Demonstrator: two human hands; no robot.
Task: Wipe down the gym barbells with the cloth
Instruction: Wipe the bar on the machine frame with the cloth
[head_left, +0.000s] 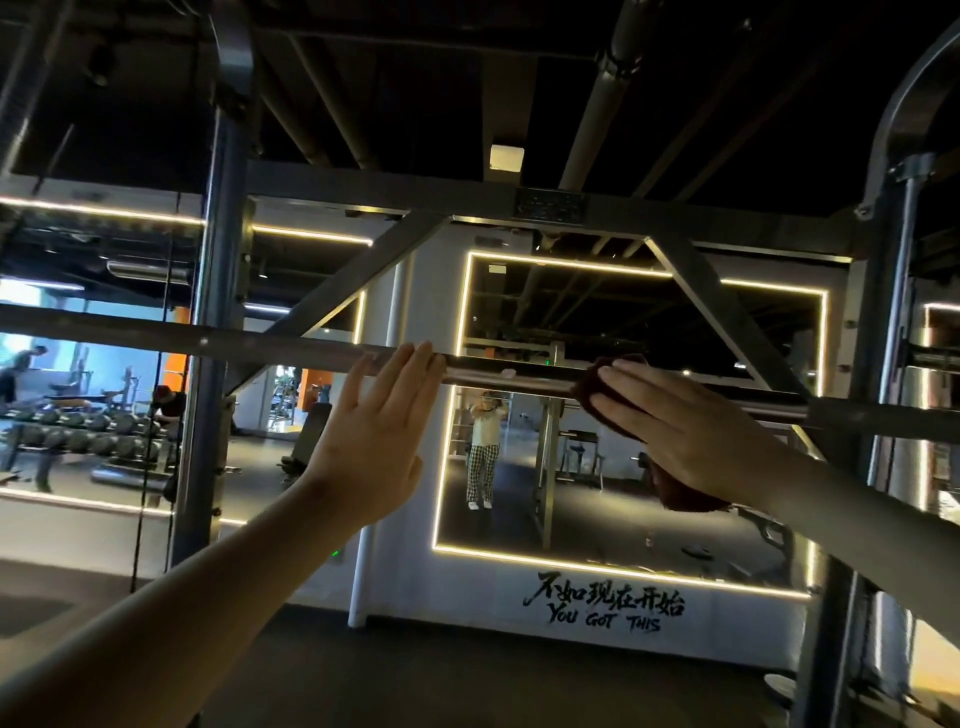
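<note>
Painted slogan on the white wall

Black brush-style lettering (605, 608) stands on the white wall (410, 561) just under the light-framed mirror (649, 493): a top row of Chinese characters, "不如现在开始", and below it, in capitals, "YOU GOT THIS". A dark plate (548, 202) on the steel crossbeam (363, 179) is too blurred to read.
</note>
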